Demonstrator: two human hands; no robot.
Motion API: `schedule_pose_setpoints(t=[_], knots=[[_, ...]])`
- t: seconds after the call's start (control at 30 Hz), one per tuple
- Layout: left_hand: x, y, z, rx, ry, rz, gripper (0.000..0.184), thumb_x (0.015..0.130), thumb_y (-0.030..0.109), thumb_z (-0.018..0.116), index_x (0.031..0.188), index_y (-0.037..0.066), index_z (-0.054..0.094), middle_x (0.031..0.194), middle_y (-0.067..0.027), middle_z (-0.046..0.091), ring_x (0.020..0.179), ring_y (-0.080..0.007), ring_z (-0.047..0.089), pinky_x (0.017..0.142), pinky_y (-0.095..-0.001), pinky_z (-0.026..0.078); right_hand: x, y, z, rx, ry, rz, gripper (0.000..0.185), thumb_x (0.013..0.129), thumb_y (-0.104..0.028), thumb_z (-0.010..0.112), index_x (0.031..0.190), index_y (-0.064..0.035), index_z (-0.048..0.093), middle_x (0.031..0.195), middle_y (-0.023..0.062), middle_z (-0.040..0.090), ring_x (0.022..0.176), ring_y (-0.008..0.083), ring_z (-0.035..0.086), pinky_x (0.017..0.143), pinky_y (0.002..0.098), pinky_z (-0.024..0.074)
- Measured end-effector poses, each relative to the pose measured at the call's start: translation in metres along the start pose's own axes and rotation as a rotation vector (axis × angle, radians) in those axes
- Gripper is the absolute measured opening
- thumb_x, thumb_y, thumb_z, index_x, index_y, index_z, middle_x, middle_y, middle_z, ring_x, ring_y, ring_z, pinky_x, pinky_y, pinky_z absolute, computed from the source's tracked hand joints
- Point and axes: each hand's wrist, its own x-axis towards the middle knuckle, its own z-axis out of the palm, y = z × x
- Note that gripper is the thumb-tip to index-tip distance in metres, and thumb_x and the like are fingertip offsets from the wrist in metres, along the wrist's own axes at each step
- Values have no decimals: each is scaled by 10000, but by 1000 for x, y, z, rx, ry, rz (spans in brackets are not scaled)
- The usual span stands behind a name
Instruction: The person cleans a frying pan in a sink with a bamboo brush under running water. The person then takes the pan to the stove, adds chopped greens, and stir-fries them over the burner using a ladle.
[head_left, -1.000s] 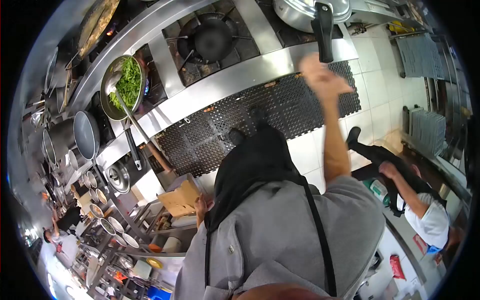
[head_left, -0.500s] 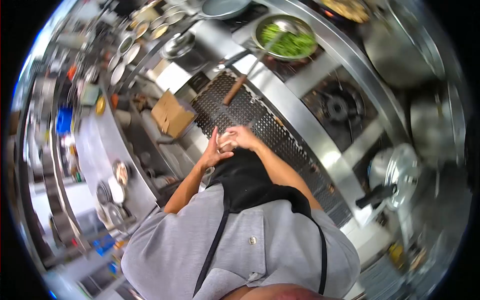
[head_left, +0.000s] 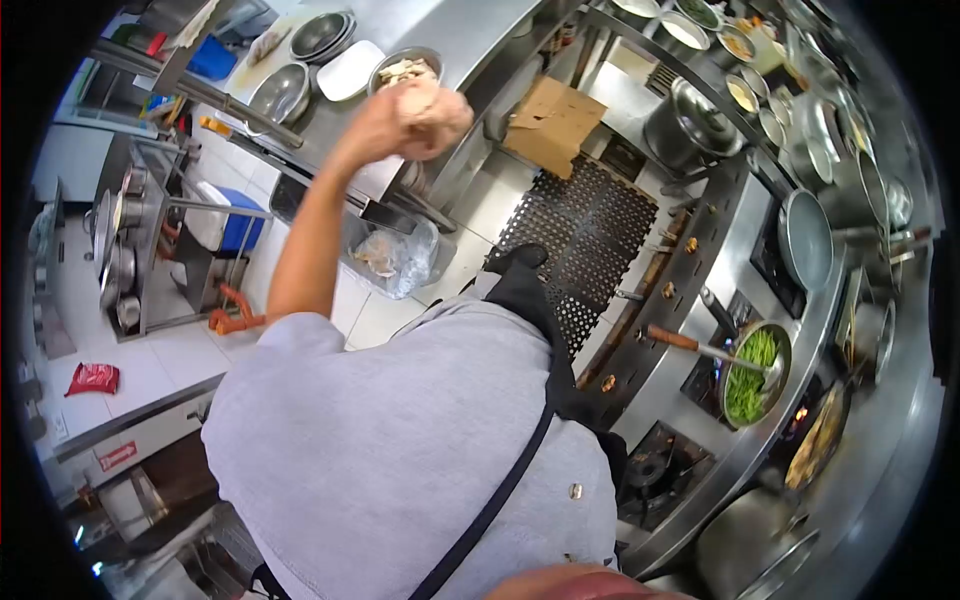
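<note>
Steel worktop (head_left: 460,35) and pale tiled floor (head_left: 495,190) lie ahead and to the left, with a long steel range on the right. Nearest is the wearer's grey shirt (head_left: 400,430), crossed by one visible black apron strap (head_left: 490,500). One bare forearm (head_left: 305,250) reaches out to the left hand (head_left: 425,115), which is raised in front of one steel bowl (head_left: 375,76) of pale pieces (head_left: 405,68). That bowl sits on the worktop and is partly hidden behind the fingers. Motion blurs the hand, so I cannot tell whether it grasps anything or is loose; the right hand is out of view, its grip unknown.

For good handling there, I would keep the wrist relaxed, square up to the worktop, and work above the bowl's mouth, clear of the rim and its neighbours.

Just beside the bowl is one white dish (head_left: 350,70), then one single steel bowl (head_left: 280,95) and one nested stack of bowls (head_left: 320,38). On the floor side I count one black mat (head_left: 570,240), one cardboard box (head_left: 555,125) and one clear plastic bag (head_left: 405,260). Across the range are one pan (head_left: 787,350) of greens (head_left: 748,390) with one wooden-handled ladle (head_left: 675,340), one grey frying pan (head_left: 807,240) and one lidded pot (head_left: 690,120).
</note>
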Motion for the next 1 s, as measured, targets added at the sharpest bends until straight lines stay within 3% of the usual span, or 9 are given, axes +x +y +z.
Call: schedule_pose_setpoints(t=[0.17,0.3,0.4,0.43,0.5,0.63,0.77,0.9,1.0], knots=[[-9,-69,-78,104,-3,-127,502,756,133,755,1226,65,592,1064,-99,693,955,-204,650,851,-355,525,-17,-83,45,86,21,-59,239,917,-232,650,952,1,688,910,119,702,838,201,677,728,331,542],[-16,-129,-102,949,-41,-71,722,811,331,762,1389,28,455,1179,-206,662,1064,-377,639,927,-435,508,-28,-130,104,260,117,-171,252,916,-241,650,959,3,691,927,116,703,872,207,678,767,342,539],[69,-1,-32,231,-220,-175,450,935,286,652,1227,-51,594,1021,-141,705,916,-273,680,810,-359,561,-58,-182,128,289,402,-386,261,915,-248,650,964,5,694,940,114,704,897,212,678,796,350,537],[98,-32,-2,8,-376,-258,380,964,310,615,1204,15,620,1064,-113,695,915,-201,661,733,-323,555,-123,-222,124,1047,277,-73,273,907,-268,656,975,-9,711,969,87,703,946,202,654,866,356,491],[101,27,106,-340,-668,-317,344,981,295,574,1170,14,630,1197,-107,640,1037,-198,621,818,-332,555,-106,-185,110,630,726,-167,312,930,-298,635,963,4,706,953,58,698,876,173,626,817,322,478],[110,-111,285,87,-1700,55,362,995,288,509,1276,79,602,1312,-179,583,1209,-239,554,1020,-400,433,-128,-260,81,1082,772,-389,564,967,-480,561,1309,-32,541,1210,110,607,1041,221,604,893,381,477],[147,93,370,355,-1455,774,444,983,385,522,1102,-18,668,1010,-208,693,1009,-361,652,904,-436,489,-78,-343,15,1117,844,-803,927,866,-165,730,1544,-63,105,1156,174,571,958,200,599,765,367,522],[112,237,498,-218,-1660,-64,577,945,469,610,1318,39,511,986,-74,656,881,-226,642,777,-385,549,-101,-372,-11,962,1056,-478,428,893,-60,625,1276,3,444,735,90,563,442,165,518,337,334,405],[71,260,553,-84,-1887,-64,334,910,316,660,1066,40,553,776,-73,600,597,-187,602,514,-326,528,-149,-328,20,1000,1026,-621,184,920,-94,592,1058,-2,511,622,47,523,384,130,475,314,305,372]])
